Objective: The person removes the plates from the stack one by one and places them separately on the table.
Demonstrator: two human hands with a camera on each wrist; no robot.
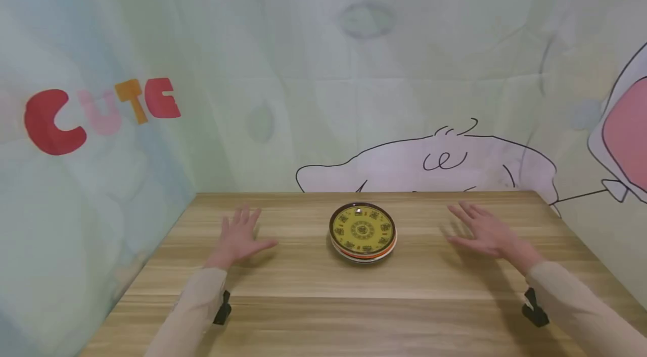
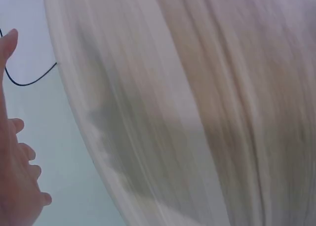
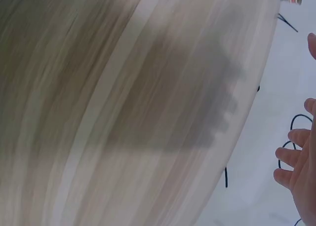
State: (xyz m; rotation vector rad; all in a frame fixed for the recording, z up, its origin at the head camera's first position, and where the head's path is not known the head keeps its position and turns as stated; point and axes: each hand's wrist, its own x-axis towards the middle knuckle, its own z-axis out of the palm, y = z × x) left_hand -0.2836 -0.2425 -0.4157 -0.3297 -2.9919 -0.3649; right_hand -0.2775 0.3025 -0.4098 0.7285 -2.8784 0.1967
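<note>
Over table, flanking plates: hands spread, empty.

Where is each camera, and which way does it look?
Head: on the person's head, looking forward and down at the plate stack on the table; left grip, right grip and sleeves show.
Left wrist: on that wrist, looking across the table to the backdrop; part of the left grip shows.
Right wrist: on that wrist, looking across the table too; part of the right grip shows.
Head and right wrist both see the right grip.
</note>
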